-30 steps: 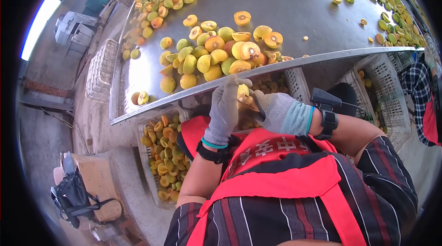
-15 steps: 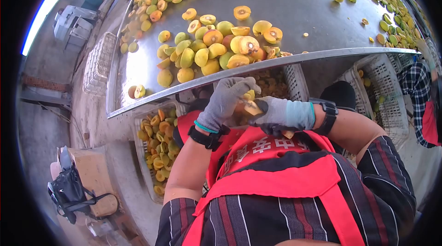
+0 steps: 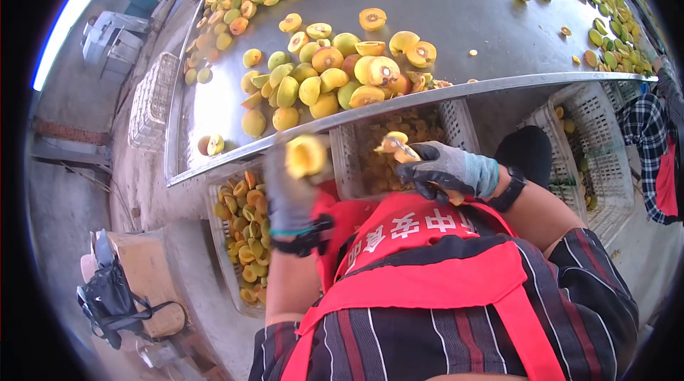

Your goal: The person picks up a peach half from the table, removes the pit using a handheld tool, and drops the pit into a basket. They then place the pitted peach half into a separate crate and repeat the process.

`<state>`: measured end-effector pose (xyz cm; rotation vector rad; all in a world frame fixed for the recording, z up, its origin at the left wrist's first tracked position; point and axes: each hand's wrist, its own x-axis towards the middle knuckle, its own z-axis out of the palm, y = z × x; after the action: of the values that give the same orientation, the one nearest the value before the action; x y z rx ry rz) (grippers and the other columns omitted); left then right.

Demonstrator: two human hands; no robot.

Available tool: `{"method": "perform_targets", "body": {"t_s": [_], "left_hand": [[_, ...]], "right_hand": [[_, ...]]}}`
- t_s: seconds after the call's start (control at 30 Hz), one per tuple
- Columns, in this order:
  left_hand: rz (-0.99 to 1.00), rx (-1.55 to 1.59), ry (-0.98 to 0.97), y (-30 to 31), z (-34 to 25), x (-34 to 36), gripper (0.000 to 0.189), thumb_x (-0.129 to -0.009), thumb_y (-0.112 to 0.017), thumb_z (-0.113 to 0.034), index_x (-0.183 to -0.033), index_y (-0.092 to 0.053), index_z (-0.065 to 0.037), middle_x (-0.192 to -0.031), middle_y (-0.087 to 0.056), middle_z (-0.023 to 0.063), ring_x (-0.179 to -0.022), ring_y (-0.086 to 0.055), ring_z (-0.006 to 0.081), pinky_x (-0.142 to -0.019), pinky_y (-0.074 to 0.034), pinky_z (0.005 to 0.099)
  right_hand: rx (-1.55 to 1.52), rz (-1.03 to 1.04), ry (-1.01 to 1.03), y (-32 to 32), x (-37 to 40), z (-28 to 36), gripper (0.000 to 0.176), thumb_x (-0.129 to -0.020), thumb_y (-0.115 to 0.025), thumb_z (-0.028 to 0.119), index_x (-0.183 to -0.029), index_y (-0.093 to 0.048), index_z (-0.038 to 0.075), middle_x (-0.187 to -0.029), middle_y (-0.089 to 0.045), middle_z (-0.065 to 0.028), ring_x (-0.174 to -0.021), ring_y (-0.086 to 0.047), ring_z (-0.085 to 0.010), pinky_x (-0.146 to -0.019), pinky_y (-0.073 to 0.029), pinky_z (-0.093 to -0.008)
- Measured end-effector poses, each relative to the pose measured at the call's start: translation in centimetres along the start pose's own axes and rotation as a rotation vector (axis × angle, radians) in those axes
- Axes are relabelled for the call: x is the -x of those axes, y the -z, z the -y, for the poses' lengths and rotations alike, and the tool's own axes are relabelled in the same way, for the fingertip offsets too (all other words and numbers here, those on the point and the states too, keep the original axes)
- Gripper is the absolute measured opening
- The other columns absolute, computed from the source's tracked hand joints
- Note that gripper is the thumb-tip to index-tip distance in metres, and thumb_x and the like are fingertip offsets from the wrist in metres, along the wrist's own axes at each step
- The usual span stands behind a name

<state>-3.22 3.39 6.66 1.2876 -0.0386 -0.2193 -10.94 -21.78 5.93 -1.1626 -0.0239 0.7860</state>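
Observation:
My left hand (image 3: 288, 185), in a grey glove and blurred by motion, holds a yellow fruit half (image 3: 305, 156) with its hollow side up, over the area left of the middle crate. My right hand (image 3: 445, 171), in a grey and black glove, is closed round a small tool (image 3: 407, 153) whose wooden-looking handle end shows below the fingers. A scrap of fruit sits at the tool's tip, above the middle crate (image 3: 347, 167) of fruit scraps. Beyond the hands, a pile of fruit (image 3: 310, 89), whole and halved, lies on the metal table (image 3: 470, 32).
The table's raised metal rim (image 3: 499, 83) runs in front of me. A crate of fruit halves (image 3: 246, 238) stands at lower left, and white crates (image 3: 598, 146) at right. A co-worker's plaid sleeve (image 3: 641, 124) shows at far right. A black bag (image 3: 110, 295) rests beside a cardboard box (image 3: 146, 260).
My hands have moved apart. The left went left with the fruit half, while the right shifted slightly right with the tool. The middle crate is now more exposed.

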Motion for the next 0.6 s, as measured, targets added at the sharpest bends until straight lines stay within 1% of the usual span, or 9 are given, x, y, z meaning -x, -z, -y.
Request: {"method": "perform_targets", "body": {"t_s": [0.03,0.07,0.1,0.13,0.2,0.3,0.4,0.47,0.6], "left_hand": [[-0.186,-0.289,-0.144,4.4,0.4,-0.3,0.039,-0.094,-0.04,-0.034,-0.098,-0.056,0.001,-0.075,-0.063,0.0136,-0.041,-0.047,0.0138,-0.038,-0.041,0.0261],[-0.164,-0.41,-0.072,4.6,-3.3,0.9,0.029,-0.092,-0.047,-0.024,-0.098,-0.058,0.002,-0.073,-0.062,0.012,-0.049,-0.052,0.0149,-0.046,-0.043,0.0253],[-0.127,-0.861,-0.108,7.7,-4.1,0.6,0.024,-0.089,-0.054,-0.018,-0.101,-0.059,0.003,-0.082,-0.063,0.0111,-0.063,-0.057,0.0143,-0.057,-0.045,0.0229],[-0.131,-0.864,-0.106,7.0,-5.0,0.7,0.024,-0.089,-0.054,-0.018,-0.101,-0.059,0.003,-0.082,-0.063,0.0111,-0.063,-0.057,0.0143,-0.057,-0.045,0.0229],[-0.073,-1.401,-0.398,4.3,-7.4,0.3,0.027,-0.085,-0.059,-0.017,-0.104,-0.059,0.002,-0.094,-0.062,0.0114,-0.076,-0.059,0.016,-0.067,-0.046,0.0228],[0.17,-1.053,-0.382,-0.3,-3.3,-4.0,0.036,-0.079,-0.065,-0.019,-0.11,-0.058,-0.001,-0.102,-0.061,0.0135,-0.089,-0.059,0.023,-0.077,-0.047,0.0314],[0.256,-1.266,-0.578,-5.7,0.5,-7.6,0.038,-0.08,-0.064,-0.022,-0.11,-0.058,-0.001,-0.1,-0.062,0.0153,-0.09,-0.06,0.0261,-0.079,-0.047,0.0338],[0.333,-1.466,-0.391,-7.2,2.1,-9.1,0.038,-0.079,-0.065,-0.024,-0.108,-0.059,-0.001,-0.096,-0.063,0.0165,-0.089,-0.06,0.0288,-0.078,-0.048,0.035],[0.319,-1.399,-0.428,-6.9,2.7,-9.8,0.035,-0.082,-0.064,-0.025,-0.104,-0.059,0.001,-0.095,-0.064,0.0139,-0.087,-0.062,0.0268,-0.077,-0.048,0.0339]], "right_hand": [[0.193,-0.125,-0.023,0.4,0.2,-0.1,0.025,-0.087,-0.056,0.028,-0.094,-0.057,0.004,-0.061,-0.051,-0.0019,-0.044,-0.047,-0.0092,-0.037,-0.037,-0.0227],[0.384,-0.251,-0.048,0.9,0.5,-0.4,0.028,-0.087,-0.056,0.031,-0.095,-0.057,0.004,-0.061,-0.051,-0.0022,-0.044,-0.048,-0.0099,-0.037,-0.037,-0.0233],[0.301,-0.209,-0.019,2.2,0.3,-2.0,0.037,-0.089,-0.05,0.042,-0.098,-0.054,0.007,-0.057,-0.048,-0.0018,-0.045,-0.048,-0.0113,-0.038,-0.038,-0.0224],[0.299,-0.203,-0.02,2.3,0.6,-1.9,0.037,-0.089,-0.05,0.042,-0.098,-0.054,0.007,-0.057,-0.048,-0.0018,-0.045,-0.048,-0.0113,-0.038,-0.038,-0.0224],[0.3,-0.272,-0.166,2.0,0.7,-1.2,0.05,-0.087,-0.048,0.054,-0.094,-0.057,0.005,-0.059,-0.051,-0.0042,-0.043,-0.048,-0.0131,-0.038,-0.04,-0.0271],[0.362,-0.296,-0.172,1.8,-0.8,-1.8,0.059,-0.085,-0.042,0.063,-0.091,-0.056,0.006,-0.057,-0.05,-0.0049,-0.041,-0.048,-0.0141,-0.038,-0.039,-0.0271],[0.342,-0.324,-0.17,1.3,-0.5,-1.2,0.062,-0.083,-0.041,0.066,-0.087,-0.056,0.006,-0.057,-0.05,-0.005,-0.042,-0.049,-0.0144,-0.038,-0.038,-0.0269],[0.242,-0.348,-0.083,1.3,0.1,-1.3,0.06,-0.084,-0.041,0.065,-0.087,-0.055,0.007,-0.057,-0.05,-0.0043,-0.044,-0.05,-0.0134,-0.039,-0.04,-0.0264],[0.081,-0.396,-0.016,1.2,1.1,-0.6,0.053,-0.085,-0.047,0.06,-0.088,-0.055,0.008,-0.059,-0.051,-0.003,-0.046,-0.05,-0.0114,-0.04,-0.04,-0.0247]]}}
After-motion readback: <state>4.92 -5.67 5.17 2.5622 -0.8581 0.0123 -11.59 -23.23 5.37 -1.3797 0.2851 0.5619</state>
